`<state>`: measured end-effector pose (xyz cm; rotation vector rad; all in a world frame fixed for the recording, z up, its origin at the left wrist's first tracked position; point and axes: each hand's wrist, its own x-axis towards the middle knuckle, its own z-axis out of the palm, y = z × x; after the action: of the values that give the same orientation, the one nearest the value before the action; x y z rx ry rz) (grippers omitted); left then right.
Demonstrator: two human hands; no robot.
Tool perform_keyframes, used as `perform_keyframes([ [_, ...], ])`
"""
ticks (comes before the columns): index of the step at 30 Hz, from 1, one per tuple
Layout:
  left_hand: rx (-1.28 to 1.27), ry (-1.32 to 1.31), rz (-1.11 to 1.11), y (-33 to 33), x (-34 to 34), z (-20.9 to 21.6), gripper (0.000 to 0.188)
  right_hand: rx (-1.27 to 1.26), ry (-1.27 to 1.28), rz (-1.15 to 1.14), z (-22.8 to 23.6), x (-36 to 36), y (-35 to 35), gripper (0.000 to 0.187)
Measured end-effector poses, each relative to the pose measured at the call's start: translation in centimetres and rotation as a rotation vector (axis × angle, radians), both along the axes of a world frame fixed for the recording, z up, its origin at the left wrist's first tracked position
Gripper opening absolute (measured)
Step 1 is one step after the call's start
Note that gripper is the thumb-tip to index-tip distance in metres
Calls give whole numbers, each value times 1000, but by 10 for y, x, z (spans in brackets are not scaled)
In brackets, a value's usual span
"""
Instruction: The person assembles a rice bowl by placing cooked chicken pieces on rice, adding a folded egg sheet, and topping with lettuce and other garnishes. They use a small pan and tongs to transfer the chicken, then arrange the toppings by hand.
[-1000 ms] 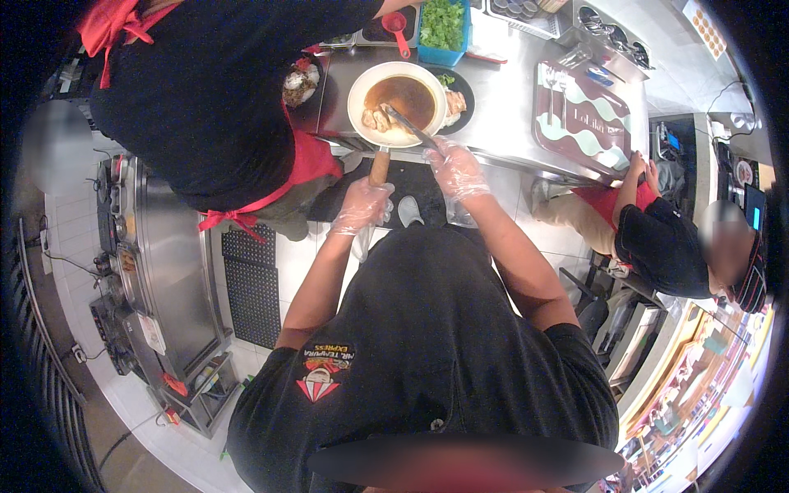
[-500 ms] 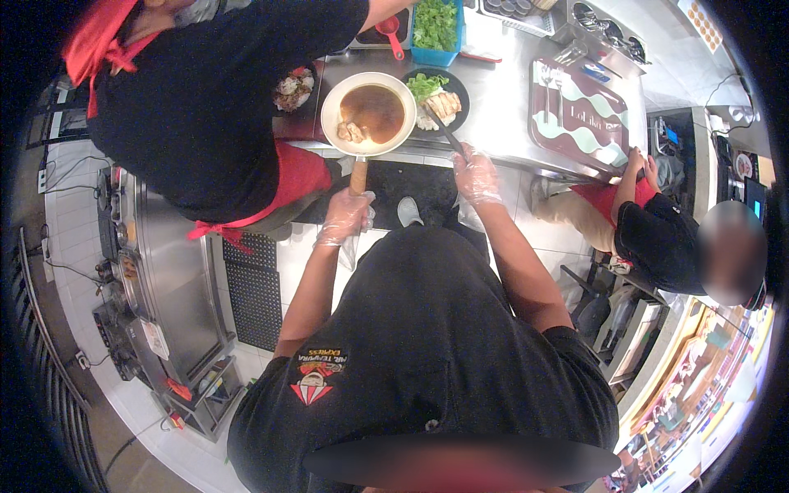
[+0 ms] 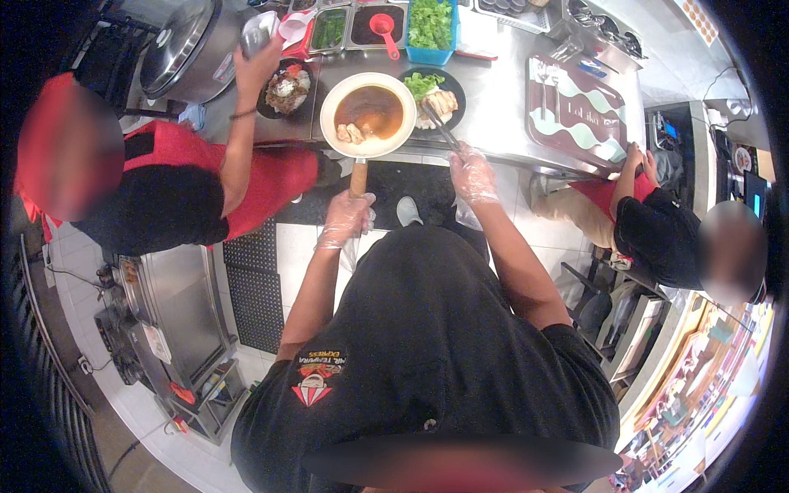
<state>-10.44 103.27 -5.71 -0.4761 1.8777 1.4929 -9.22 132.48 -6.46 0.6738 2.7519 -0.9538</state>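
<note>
Frying pan (image 3: pixel 328 115): I see left hand (image 3: pixel 346 217) gripping its wooden handle (image 3: pixel 358 176).
Tongs (image 3: pixel 444 131): clamped in right hand (image 3: pixel 473 173), tips at sliced meat (image 3: pixel 442 102) right of pan.
Lettering (image 3: pixel 586 117): on tray (image 3: pixel 565 135), pan's far right; shirt emblem (image 3: pixel 314 380), below pan.

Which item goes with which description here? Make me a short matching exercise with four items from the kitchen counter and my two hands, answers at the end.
Column one:
1. Pan
2. Tub of leafy greens
3. Tongs
4. Scoop just left of the tub

Column two:
A. Red
B. Gripped in the right hand
C. Held in the left hand by its brown handle
D. Blue

Right pairs: 1-C, 2-D, 3-B, 4-A
</note>
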Motion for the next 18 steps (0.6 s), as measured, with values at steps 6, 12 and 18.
perform_keyframes([
  [6, -10, 12, -19, 5, -1, 5, 21, -1, 131, 101, 50, 12, -16, 49],
  [12, 11, 24, -56, 12, -5, 12, 22, -23, 65, 340, 76, -1, -56, 51],
  [18, 22, 92, -87, 16, -5, 14, 23, -10, 69, 394, 67, -11, -63, 49],
])
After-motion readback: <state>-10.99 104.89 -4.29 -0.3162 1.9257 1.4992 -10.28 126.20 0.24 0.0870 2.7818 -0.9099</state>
